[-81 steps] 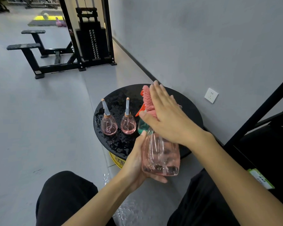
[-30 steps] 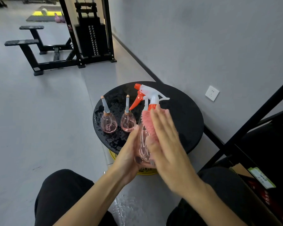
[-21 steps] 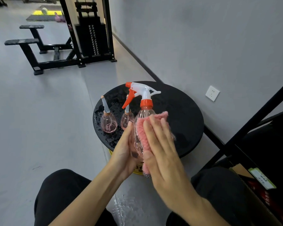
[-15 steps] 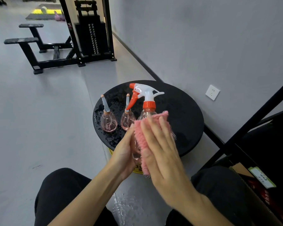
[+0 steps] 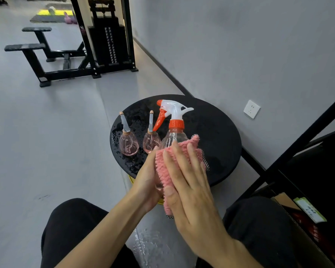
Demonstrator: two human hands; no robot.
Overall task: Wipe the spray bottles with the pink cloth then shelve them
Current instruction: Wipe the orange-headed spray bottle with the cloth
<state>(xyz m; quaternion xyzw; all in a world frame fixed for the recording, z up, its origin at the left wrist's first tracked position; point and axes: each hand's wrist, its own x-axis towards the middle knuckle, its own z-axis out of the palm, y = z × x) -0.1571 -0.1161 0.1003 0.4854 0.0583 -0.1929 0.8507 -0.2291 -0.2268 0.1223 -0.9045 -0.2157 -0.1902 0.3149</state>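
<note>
Slid down spray bottle: pink cloth | right hand flat, pressing it; left hand grips bottle

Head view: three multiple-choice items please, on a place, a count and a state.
1. The two small pink bottles stand: A) on the black round table; B) on the floor; C) on a shelf.
2. Bottles in view: A) two; B) three; C) four.
3. The pink cloth is: A) lying on the table; B) pressed on the spray bottle by the right hand; C) folded on a shelf.
Answers: A, both stand on its top; B, two small plus one trigger bottle; B, flat fingers cover it.
</note>
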